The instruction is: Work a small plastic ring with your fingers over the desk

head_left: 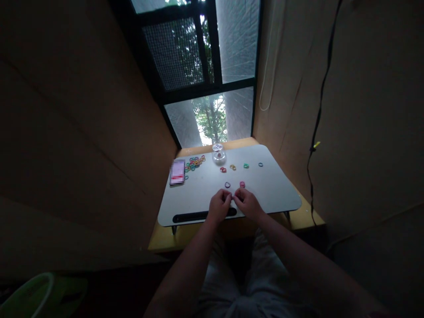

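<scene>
Left hand and right hand, nearly meeting above the near edge of the white, round-cornered surface; the fingers of each are curled inward, thumb and fingertips brought together; whether anything small is pinched between them cannot be told at this scale. Just beyond the hands, a small purple ring-shaped band and, to its right, small pink ring-shaped bands lie on the surface; farther out, a row of red bands, yellow bands, green bands and one teal band; behind the row, a clear, rounded, transparent container; at the far left, a mixed-colour heap of bands beside a phone with a lit screen.
</scene>
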{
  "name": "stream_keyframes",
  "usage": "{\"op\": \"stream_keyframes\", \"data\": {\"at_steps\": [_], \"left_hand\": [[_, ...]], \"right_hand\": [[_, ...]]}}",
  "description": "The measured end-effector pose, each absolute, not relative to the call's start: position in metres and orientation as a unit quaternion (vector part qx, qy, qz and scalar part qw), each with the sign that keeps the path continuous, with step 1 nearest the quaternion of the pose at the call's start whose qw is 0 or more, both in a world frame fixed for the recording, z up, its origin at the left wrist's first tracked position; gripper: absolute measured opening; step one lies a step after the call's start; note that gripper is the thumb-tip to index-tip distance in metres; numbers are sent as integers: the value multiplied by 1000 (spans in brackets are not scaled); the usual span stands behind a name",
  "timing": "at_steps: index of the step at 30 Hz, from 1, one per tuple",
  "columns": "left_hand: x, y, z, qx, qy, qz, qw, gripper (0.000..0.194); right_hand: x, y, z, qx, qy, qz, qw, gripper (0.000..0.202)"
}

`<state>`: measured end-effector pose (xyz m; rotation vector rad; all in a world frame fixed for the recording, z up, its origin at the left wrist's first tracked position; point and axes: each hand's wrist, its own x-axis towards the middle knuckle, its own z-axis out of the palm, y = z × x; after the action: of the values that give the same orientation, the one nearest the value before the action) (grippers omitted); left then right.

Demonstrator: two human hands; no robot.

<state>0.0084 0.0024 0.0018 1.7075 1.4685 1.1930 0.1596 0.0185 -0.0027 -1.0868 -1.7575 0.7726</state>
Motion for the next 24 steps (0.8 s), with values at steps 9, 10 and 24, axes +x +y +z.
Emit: {"op": "stream_keyframes", "data": {"at_steps": [9,10,24], "left_hand": [[10,4,2,610,544,477,324,18],[9,4,2,609,544,477,324,18],[8,4,-5,632,566,446,285,15]], "right_hand": [[160,21,-8,-430,-706,328,457,10],[160,21,-7,-429,-709,327,455,10],[159,21,-10,-416,-710,335,459,15]]}}
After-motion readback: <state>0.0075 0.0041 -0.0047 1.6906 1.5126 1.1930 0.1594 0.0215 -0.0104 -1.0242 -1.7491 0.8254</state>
